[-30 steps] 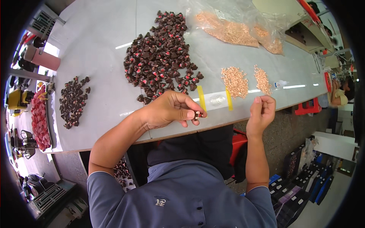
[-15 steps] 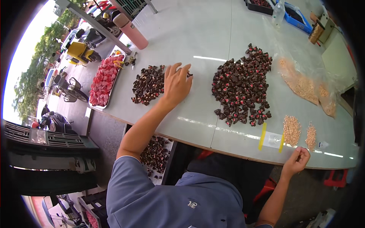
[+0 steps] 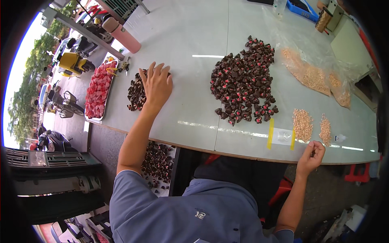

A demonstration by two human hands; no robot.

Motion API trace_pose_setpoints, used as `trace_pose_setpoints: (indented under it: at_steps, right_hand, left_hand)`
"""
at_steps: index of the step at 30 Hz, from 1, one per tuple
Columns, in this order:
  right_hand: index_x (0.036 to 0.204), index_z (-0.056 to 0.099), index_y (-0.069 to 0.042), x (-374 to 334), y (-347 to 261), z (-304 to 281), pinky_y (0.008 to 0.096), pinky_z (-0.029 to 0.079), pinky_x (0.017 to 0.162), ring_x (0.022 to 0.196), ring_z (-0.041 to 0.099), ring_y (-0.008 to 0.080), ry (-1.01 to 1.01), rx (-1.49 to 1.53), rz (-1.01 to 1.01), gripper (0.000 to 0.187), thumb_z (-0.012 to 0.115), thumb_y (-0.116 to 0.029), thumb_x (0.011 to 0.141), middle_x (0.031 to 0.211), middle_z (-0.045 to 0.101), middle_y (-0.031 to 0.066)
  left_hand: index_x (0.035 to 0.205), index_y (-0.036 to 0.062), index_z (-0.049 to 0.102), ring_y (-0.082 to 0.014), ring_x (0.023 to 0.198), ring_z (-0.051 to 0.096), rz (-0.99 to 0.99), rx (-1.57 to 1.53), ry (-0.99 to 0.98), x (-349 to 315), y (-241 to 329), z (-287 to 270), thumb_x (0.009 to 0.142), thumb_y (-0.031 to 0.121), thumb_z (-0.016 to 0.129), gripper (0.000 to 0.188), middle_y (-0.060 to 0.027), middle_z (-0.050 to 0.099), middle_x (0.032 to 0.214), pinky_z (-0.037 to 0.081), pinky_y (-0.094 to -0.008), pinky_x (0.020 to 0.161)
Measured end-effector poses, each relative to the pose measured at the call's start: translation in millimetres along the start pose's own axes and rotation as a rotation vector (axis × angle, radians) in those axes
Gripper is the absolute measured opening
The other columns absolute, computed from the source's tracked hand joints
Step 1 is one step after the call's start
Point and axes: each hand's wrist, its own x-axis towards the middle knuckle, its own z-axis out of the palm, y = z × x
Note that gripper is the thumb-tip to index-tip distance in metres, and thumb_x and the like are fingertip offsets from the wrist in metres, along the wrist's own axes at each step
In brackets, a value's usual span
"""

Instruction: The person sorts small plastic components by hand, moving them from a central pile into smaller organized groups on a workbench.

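My left hand [image 3: 157,86] is open, palm down with fingers spread, over the right side of a small pile of dark brown pieces [image 3: 136,94]. The hand hides part of that pile. At the table's near edge on the right, my right hand [image 3: 311,157] has its fingers curled into a pinch; whatever they may hold is hidden. Just beyond it lie a heap of tan chopped bits [image 3: 303,124] and a smaller tan heap [image 3: 325,131]. Between the hands spreads a large pile of dark pieces with pink-red centres [image 3: 243,81].
A white tray of red pieces [image 3: 98,90], keys [image 3: 127,67] and a pink bottle [image 3: 122,35] stand at left. Clear bags of tan bits [image 3: 310,77] lie at right. Yellow tape [image 3: 270,133] borders a clear patch. Below the table's left edge sits a tray of dark pieces [image 3: 158,164].
My left hand has moved left, further over the small pile. The whole view has shifted, so the table appears further left and higher. My right hand keeps its pinch near the tan heaps.
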Motion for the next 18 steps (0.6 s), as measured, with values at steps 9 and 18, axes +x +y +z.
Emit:
trace_pose_setpoints:
  at_steps: [9, 18]
  right_hand:
    - [0.105, 0.057, 0.0, 0, -4, -2, 0.0208, 0.041, 0.066, 0.074, 0.051, 0.0047, 0.004, -0.007, 0.007, 0.009, 0.061, -0.008, 0.101, 0.085, 0.058, -0.0011]
    - [0.105, 0.057, 0.0, 0, -2, -1, 0.0209, 0.044, 0.069, 0.076, 0.053, 0.0054, -0.028, 0.035, 0.017, 0.011, 0.062, -0.009, 0.1, 0.086, 0.059, 0.0001]
  left_hand:
    - [0.11, 0.0061, 0.069, -0.0305, 0.102, 0.066, 0.417, -0.991, -0.404, -12, 87, -55, 0.085, 0.005, 0.074, 0.026, -0.011, 0.064, 0.12, 0.055, -0.0359, 0.081]
    - [0.096, 0.0073, 0.07, -0.0282, 0.091, 0.067, 0.413, -0.546, -0.499, -8, 83, -61, 0.079, 0.021, 0.082, 0.024, -0.0072, 0.065, 0.09, 0.054, -0.0394, 0.072]
